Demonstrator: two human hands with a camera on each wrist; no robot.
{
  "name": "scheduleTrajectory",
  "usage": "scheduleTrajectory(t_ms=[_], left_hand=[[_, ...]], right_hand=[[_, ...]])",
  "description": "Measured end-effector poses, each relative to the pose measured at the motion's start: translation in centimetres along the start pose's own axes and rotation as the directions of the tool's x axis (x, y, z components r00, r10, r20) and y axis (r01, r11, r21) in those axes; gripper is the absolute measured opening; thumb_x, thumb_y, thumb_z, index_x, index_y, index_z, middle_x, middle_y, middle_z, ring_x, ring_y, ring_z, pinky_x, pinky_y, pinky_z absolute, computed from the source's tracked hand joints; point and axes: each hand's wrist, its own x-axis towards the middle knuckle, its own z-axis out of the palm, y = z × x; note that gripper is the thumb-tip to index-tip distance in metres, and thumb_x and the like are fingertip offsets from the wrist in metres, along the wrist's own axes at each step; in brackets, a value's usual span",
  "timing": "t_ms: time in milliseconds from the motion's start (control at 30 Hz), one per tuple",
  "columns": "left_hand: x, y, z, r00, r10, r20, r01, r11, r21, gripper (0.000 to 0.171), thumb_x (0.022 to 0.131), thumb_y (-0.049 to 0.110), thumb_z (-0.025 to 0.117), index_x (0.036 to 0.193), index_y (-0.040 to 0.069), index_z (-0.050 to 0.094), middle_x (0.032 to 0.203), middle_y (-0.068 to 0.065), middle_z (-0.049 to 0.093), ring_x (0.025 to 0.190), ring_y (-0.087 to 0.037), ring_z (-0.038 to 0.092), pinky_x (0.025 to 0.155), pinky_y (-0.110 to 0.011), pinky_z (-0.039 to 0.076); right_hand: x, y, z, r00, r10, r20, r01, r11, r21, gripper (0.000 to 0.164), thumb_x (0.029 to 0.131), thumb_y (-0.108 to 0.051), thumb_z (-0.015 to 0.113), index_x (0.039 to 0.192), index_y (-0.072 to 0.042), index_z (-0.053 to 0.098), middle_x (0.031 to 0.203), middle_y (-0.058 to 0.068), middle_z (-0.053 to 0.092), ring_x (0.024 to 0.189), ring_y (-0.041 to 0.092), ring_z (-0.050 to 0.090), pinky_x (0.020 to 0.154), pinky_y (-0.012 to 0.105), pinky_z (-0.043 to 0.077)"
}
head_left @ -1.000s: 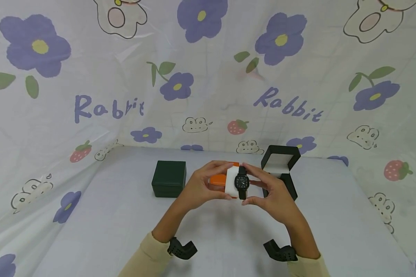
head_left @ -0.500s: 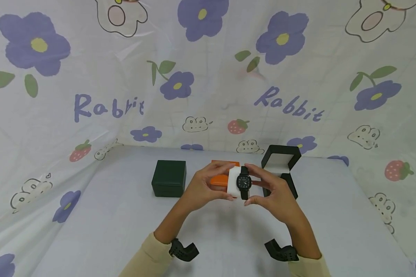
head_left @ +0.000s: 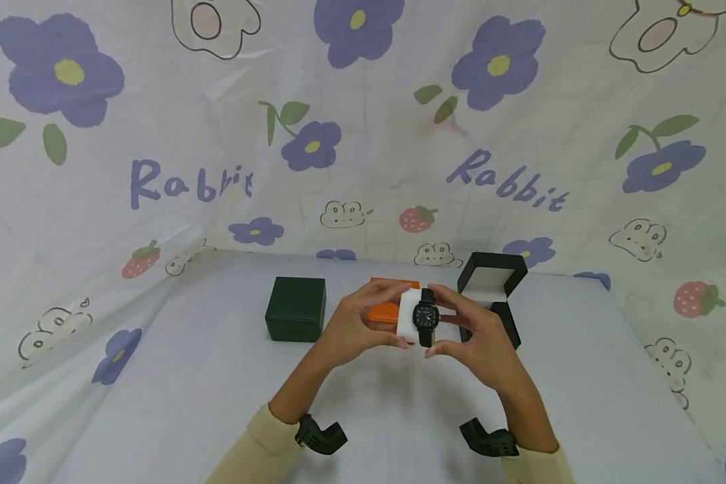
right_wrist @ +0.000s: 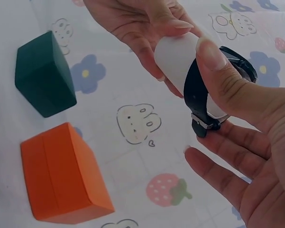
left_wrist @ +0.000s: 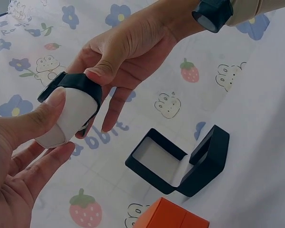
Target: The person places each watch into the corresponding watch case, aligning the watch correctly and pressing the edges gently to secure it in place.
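Observation:
A black wristwatch (head_left: pixel 425 317) with a square dial and dark strap is wrapped around one end of a white watch pillow (head_left: pixel 407 314). My left hand (head_left: pixel 361 325) grips the pillow's bare end between thumb and fingers. From the other side my right hand (head_left: pixel 470 327) pinches the watch strap, thumb on one edge and fingers on the other. The strap's buckle (right_wrist: pixel 205 122) shows fastened beneath the pillow in the right wrist view. In the left wrist view the strap (left_wrist: pixel 80 85) circles the pillow close to the right thumb.
Behind the hands an orange box (head_left: pixel 384 312) stands partly hidden. A closed dark green box (head_left: pixel 296 309) is to its left. On the right a black box (head_left: pixel 492 262) has its lid raised, showing a pale lining. A patterned sheet hangs behind the white table (head_left: pixel 218 403).
Both hands have shifted slightly right with the watch and pillow, baring more of the orange box. Their grips look the same, and the head view has tilted a little.

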Motion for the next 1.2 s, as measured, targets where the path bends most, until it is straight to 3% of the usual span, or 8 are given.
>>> scheduleTrajectory(t_ms=[133, 467, 733, 1000, 1200], left_hand=[[-0.09, -0.03, 0.02, 1.000, -0.001, 0.003, 0.001, 0.999, -0.033, 0.078, 0.075, 0.001, 0.088, 0.146, 0.005, 0.055, 0.141, -0.001, 0.054, 0.123, -0.022, 0.058, 0.086, -0.037, 0.061], [-0.08, 0.14, 0.12, 1.000, -0.002, -0.002, 0.002, 0.999, -0.052, 0.077, 0.075, -0.001, 0.087, 0.145, 0.004, 0.055, 0.142, -0.002, 0.053, 0.124, -0.023, 0.058, 0.085, -0.036, 0.061], [-0.06, 0.21, 0.06, 1.000, -0.023, -0.003, 0.023, 0.999, -0.048, 0.077, 0.076, 0.001, 0.087, 0.146, 0.009, 0.056, 0.145, -0.002, 0.055, 0.125, -0.026, 0.058, 0.085, -0.036, 0.061], [-0.14, 0.08, -0.07, 0.998, -0.063, 0.010, 0.064, 0.996, -0.054, 0.076, 0.077, -0.001, 0.087, 0.146, 0.013, 0.057, 0.144, -0.001, 0.056, 0.124, -0.025, 0.060, 0.083, -0.035, 0.061], [-0.17, -0.21, -0.02, 0.998, -0.056, 0.002, 0.056, 0.997, -0.057, 0.076, 0.077, -0.001, 0.087, 0.146, 0.013, 0.057, 0.144, -0.002, 0.057, 0.123, -0.024, 0.061, 0.082, -0.035, 0.062]], right_hand=[[-0.06, -0.07, 0.11, 1.000, -0.006, -0.003, 0.006, 1.000, -0.002, 0.098, 0.064, -0.006, 0.093, 0.151, -0.013, 0.049, 0.148, 0.008, 0.055, 0.129, 0.026, 0.058, 0.097, 0.028, 0.054], [-0.08, 0.09, 0.29, 1.000, 0.002, -0.022, -0.002, 0.999, -0.044, 0.098, 0.063, -0.010, 0.094, 0.151, -0.012, 0.050, 0.146, 0.007, 0.057, 0.127, 0.026, 0.060, 0.096, 0.029, 0.055], [-0.12, 0.00, 0.15, 0.999, 0.036, 0.020, -0.034, 0.997, -0.068, 0.101, 0.065, -0.010, 0.094, 0.154, -0.014, 0.046, 0.146, 0.009, 0.057, 0.126, 0.028, 0.061, 0.099, 0.034, 0.054], [-0.23, -0.27, 0.10, 0.998, 0.029, 0.052, -0.028, 0.999, -0.017, 0.100, 0.068, -0.006, 0.091, 0.156, -0.013, 0.042, 0.147, 0.012, 0.054, 0.129, 0.030, 0.058, 0.099, 0.032, 0.052], [-0.24, -0.19, 0.06, 0.998, 0.012, 0.054, -0.012, 1.000, -0.004, 0.099, 0.069, -0.003, 0.090, 0.155, -0.009, 0.043, 0.146, 0.014, 0.054, 0.128, 0.031, 0.058, 0.099, 0.032, 0.052]])
